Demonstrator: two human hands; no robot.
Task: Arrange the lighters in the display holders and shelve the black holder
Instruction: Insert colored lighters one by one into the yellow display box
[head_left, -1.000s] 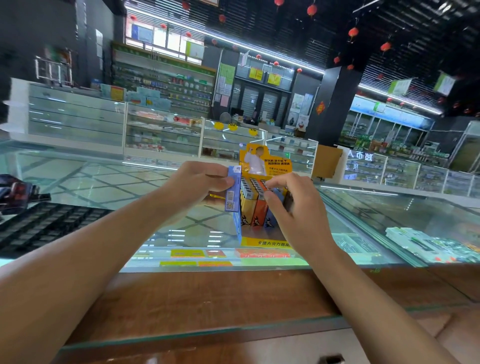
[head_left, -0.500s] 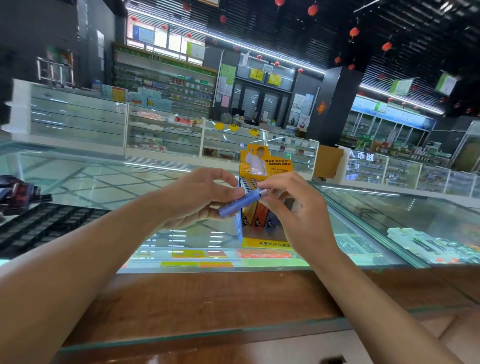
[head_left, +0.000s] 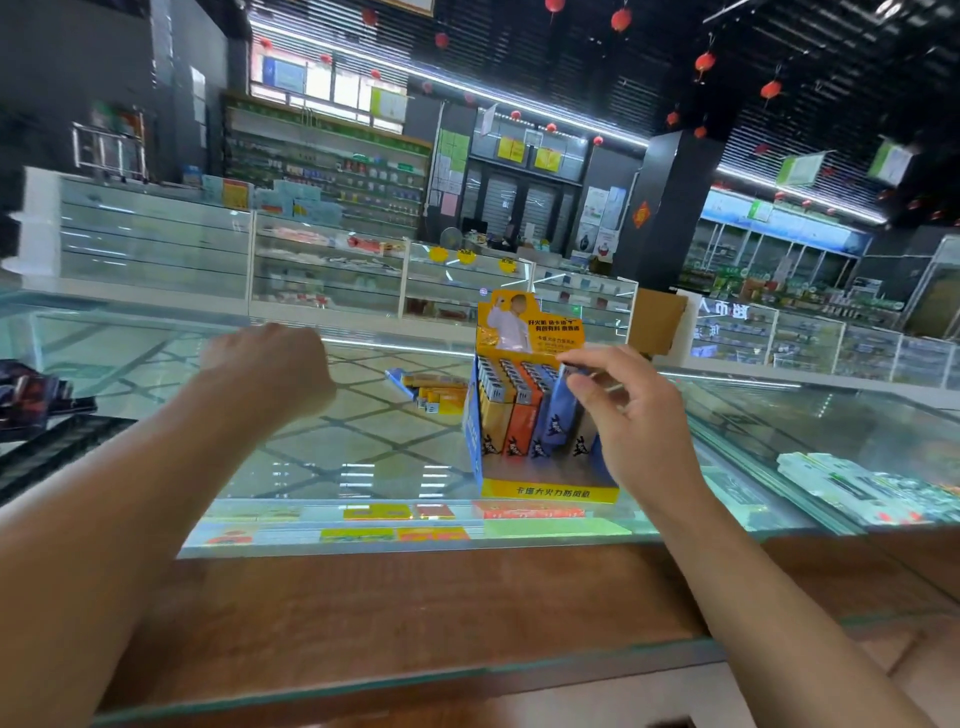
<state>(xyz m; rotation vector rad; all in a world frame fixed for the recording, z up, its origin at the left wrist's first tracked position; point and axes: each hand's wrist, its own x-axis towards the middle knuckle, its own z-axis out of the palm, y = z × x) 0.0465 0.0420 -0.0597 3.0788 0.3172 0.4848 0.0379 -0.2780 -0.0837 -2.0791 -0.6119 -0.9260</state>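
A yellow-and-blue cardboard display holder (head_left: 548, 491) stands on the glass counter, with yellow, orange and blue lighters upright in it. My right hand (head_left: 641, 426) pinches a blue lighter (head_left: 560, 415) by its top and holds it tilted in the holder's front row. My left hand (head_left: 272, 371) hovers over the glass well left of the holder; its fingers curl loosely and I see nothing in it. A small pile of loose lighters (head_left: 435, 394) lies on the glass behind and left of the holder. The black holder (head_left: 52, 449) lies at the left edge, its slots looking bare.
Dark packets (head_left: 31, 389) sit at the far left above the black holder. White and green boxes (head_left: 857, 488) lie under the glass on the right. A wooden counter strip (head_left: 415, 597) runs along the near edge. Glass showcases (head_left: 156, 244) stand beyond.
My left hand let go of the blue lighter and swung away to the left. My right hand carried the lighter to the holder's right front and tipped it upright.
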